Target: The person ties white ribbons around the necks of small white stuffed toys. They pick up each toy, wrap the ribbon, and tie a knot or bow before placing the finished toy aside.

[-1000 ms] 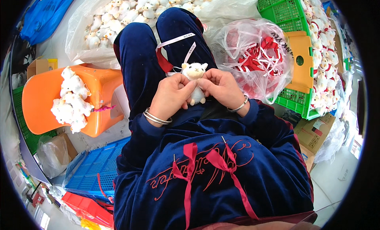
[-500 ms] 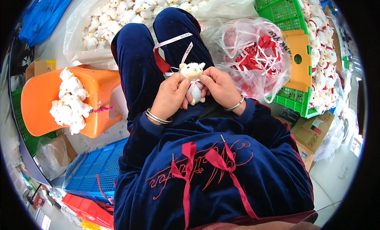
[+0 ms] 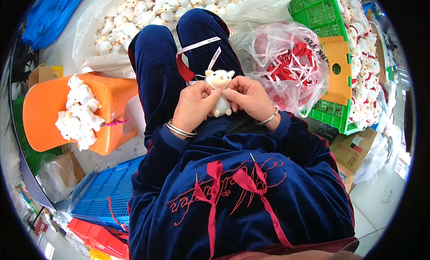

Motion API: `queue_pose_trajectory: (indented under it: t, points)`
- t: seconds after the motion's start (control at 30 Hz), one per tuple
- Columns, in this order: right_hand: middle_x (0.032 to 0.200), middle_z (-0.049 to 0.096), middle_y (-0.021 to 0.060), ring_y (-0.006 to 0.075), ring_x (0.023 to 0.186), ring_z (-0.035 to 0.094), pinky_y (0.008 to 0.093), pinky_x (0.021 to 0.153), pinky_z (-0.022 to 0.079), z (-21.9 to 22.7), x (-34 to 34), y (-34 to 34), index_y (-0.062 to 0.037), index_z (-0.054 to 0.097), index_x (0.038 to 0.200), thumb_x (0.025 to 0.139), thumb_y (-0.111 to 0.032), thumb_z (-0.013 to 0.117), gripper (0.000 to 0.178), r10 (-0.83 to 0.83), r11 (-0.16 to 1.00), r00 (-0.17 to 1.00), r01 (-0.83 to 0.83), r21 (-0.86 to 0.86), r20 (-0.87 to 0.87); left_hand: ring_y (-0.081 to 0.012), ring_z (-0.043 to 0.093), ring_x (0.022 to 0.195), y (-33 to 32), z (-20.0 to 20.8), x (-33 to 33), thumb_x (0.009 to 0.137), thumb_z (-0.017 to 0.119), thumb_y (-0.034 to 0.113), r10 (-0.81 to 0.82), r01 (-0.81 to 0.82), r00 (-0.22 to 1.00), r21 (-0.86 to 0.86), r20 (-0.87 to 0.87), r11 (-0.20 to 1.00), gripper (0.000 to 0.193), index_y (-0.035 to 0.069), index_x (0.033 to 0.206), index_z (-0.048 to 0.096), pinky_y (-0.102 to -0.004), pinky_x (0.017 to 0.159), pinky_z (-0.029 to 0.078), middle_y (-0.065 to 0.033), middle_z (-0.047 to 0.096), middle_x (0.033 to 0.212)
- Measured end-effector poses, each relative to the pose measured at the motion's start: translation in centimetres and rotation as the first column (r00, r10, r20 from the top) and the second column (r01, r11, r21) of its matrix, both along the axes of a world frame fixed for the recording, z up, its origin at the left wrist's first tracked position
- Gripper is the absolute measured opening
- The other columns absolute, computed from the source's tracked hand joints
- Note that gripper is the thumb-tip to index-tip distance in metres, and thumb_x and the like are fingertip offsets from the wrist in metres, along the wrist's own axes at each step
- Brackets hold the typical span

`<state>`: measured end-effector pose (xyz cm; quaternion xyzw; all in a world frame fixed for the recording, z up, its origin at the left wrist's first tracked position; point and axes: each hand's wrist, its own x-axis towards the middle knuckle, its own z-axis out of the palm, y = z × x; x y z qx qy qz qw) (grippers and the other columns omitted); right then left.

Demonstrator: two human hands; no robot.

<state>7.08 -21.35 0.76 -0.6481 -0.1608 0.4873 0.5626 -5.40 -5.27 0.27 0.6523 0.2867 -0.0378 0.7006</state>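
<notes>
A small white plush lamb faces up over my lap, its legs toward me. My left hand is closed at its neck from the left, thumb pressed against the front. From the right, the thumb and forefinger of my right hand pinch at the same spot, the fingertips nearly meeting. Those fingertips hide the pale ribbon at the neck, so which hand grips its ends I cannot tell. Just beyond the lamb, a red ribbon and white printed ribbons lie across my blue trouser legs.
White plush toys are heaped on an orange stool at left. A clear bag of red and white ribbons stands right, beside a green crate. More plush toys fill a plastic sheet beyond my knees. A blue crate stands lower left.
My fingers have closed in toward each other at the lamb's neck, covering the pale ribbon that showed there before. The lamb itself has barely shifted.
</notes>
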Motion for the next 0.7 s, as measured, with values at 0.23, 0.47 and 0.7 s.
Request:
queue_pose_trajectory:
  t: [0.23,0.47,0.7]
  points:
    - [0.078,0.065,0.0012,0.0051,0.060,0.057,0.0213,0.053,0.045,-0.5,-0.3,0.1,0.0006,0.065,0.097,0.102,-0.012,0.064,0.014,0.009,1.000,0.999,-0.009,-0.005,0.048,-0.0102,0.062,0.051,0.1,-0.3,0.2,0.092,0.076,0.021,-0.015,0.017,1.000,0.124,-0.018,0.992,0.027,-0.002,0.082,0.065,-0.0269,0.048,0.048,-0.0078,0.067,0.064]
    - [0.077,0.065,0.0011,0.0043,0.057,0.056,0.0213,0.051,0.044,-0.3,-0.1,-0.1,0.0012,0.066,0.100,0.104,-0.014,0.061,0.017,0.016,0.999,0.997,-0.013,-0.041,0.077,-0.0142,0.066,0.057,-0.2,-1.1,0.3,0.089,0.076,0.021,-0.016,0.015,1.000,0.205,0.004,0.979,0.026,-0.002,0.081,0.066,-0.0299,0.054,0.051,-0.0101,0.067,0.065]
    - [0.073,0.063,0.0001,0.0036,0.052,0.052,0.0208,0.047,0.040,0.2,-0.4,0.4,-0.0015,0.066,0.095,0.102,-0.019,0.066,0.019,0.008,0.996,0.995,0.000,-0.090,0.096,-0.0169,0.066,0.057,0.1,-1.6,0.2,0.088,0.075,0.021,-0.048,0.031,0.997,0.273,0.056,0.962,0.027,-0.002,0.079,0.064,-0.0313,0.055,0.051,-0.0114,0.067,0.065]
